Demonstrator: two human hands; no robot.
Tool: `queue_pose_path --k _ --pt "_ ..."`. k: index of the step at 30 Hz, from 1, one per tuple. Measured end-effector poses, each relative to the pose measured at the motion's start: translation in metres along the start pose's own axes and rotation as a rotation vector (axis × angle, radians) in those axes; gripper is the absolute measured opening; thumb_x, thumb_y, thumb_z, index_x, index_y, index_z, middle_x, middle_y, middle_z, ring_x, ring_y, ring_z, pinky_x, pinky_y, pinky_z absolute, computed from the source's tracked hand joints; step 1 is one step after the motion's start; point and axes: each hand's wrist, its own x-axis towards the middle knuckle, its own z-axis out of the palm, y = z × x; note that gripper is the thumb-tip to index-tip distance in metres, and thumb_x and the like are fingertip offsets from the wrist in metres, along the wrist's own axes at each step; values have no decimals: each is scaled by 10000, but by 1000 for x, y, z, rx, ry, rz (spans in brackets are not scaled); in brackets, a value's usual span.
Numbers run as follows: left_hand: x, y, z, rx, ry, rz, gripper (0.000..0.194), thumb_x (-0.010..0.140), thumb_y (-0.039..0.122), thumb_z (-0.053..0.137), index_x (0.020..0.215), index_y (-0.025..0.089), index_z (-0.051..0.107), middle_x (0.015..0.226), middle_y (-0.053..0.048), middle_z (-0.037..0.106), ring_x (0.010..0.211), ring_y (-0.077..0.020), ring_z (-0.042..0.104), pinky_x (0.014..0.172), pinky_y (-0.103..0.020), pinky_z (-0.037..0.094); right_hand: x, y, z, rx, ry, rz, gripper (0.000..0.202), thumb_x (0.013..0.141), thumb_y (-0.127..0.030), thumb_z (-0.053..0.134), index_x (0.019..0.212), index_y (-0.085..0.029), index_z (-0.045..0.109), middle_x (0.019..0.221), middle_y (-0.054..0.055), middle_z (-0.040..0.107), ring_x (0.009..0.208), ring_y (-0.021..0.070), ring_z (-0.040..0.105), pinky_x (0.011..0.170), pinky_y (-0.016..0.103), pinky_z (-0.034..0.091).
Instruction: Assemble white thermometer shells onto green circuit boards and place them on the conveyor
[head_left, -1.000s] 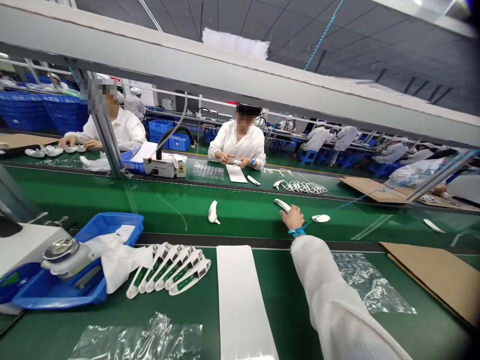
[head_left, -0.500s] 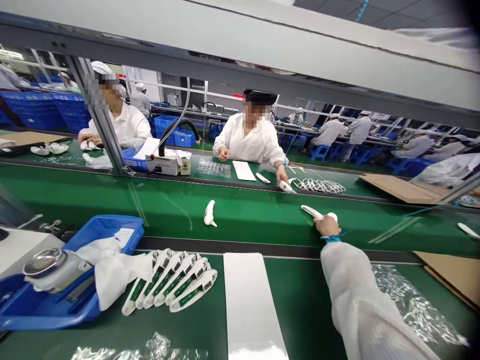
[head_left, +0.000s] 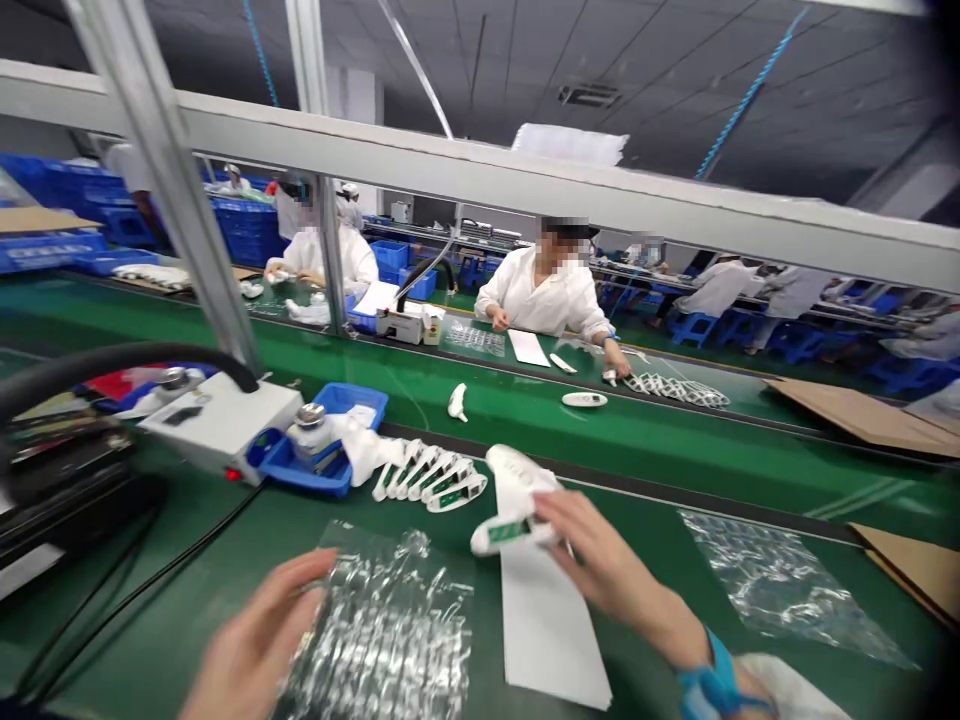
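Observation:
My right hand (head_left: 581, 545) is closed on a white plastic housing (head_left: 502, 533) with a green circuit board inside. A second white shell part (head_left: 517, 472) shows just above it; whether the two are joined I cannot tell. Both are above a stack of white paper (head_left: 551, 630). At the lower left, my left hand (head_left: 259, 640) is empty, its fingers loosely curved and apart, beside a crinkled clear plastic sheet (head_left: 397, 640); contact with the sheet is unclear. Several similar housings with green boards (head_left: 431, 475) lie in a slanted row behind the sheet.
A blue tray (head_left: 352, 400) holds a metal-topped bottle and white cloth. Left of it stands a white box (head_left: 225, 420) with a black cable. White parts (head_left: 584, 399) lie on the green belt (head_left: 517, 400). Across it, a co-worker's hand (head_left: 616, 358) touches another part. Cardboard (head_left: 915, 560) lies right.
My right hand has drawn back from the belt to above the paper, bringing the white housing. My left hand has come into view. The camera has turned left and up.

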Motion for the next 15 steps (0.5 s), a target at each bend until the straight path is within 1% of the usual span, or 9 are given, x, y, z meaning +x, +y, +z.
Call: queue_pose_path --k 2,4,5,6,7,9,11,13,15 --pt "-8 12 16 -177 -414 -114 517 753 625 634 1118 261 660 1204 -58 650 1111 -272 577 959 -363 459 13 -74 -2 75 -114 -204 560 906 -129 546 1438 -200 386 1287 140 613 1181 288 567 1012 471 466" --pt "-19 20 29 -352 -755 -150 494 722 616 681 1010 216 699 1016 -57 682 917 -204 607 899 -316 459 23 -129 -7 102 -237 -310 562 922 -147 545 1453 -189 366 1273 129 627 1146 283 596 1015 423 474" --pt "-25 21 33 -392 -899 -194 461 686 606 723 900 198 710 859 -28 664 751 -148 578 774 -260 464 27 -148 -9 119 -284 -330 544 931 -180 550 1447 -192 378 1262 118 637 1133 278 607 1007 395 483" --pt "-33 21 35 -403 -984 -250 431 657 592 755 772 181 694 710 5 598 607 -101 494 623 -213 414 29 -161 -9 143 -313 -334 523 936 -225 558 1434 -199 400 1245 110 650 1115 275 618 990 375 495" --pt "-42 19 35 -405 -1045 -307 431 634 581 777 666 170 652 611 34 510 522 -71 390 519 -198 318 31 -169 -9 178 -330 -332 511 934 -279 567 1419 -204 423 1230 106 660 1098 276 626 970 365 506" --pt "-59 10 31 -438 -1062 -388 442 613 552 806 608 164 595 565 58 396 494 -58 267 480 -223 182 32 -172 -2 269 -306 -310 507 912 -401 580 1368 -202 480 1187 123 679 1050 295 638 916 383 524" --pt "-72 -3 24 -519 -1023 -394 427 625 530 813 718 157 627 632 43 430 538 -63 298 519 -226 206 28 -165 9 363 -174 -239 365 928 -391 554 1243 -209 564 1056 128 709 931 289 651 835 413 528" --pt "-80 -18 15 -588 -900 -389 472 656 549 786 877 164 625 663 34 490 551 -63 349 532 -219 238 23 -155 23 436 22 -68 146 943 -279 528 1055 -235 610 864 86 682 762 243 620 700 385 511" --pt "-82 -30 7 -622 -694 -417 493 712 602 710 921 175 578 617 48 511 480 -52 343 474 -216 210 17 -149 35 481 167 141 87 923 -196 529 945 -252 592 732 34 595 636 198 542 595 340 458"
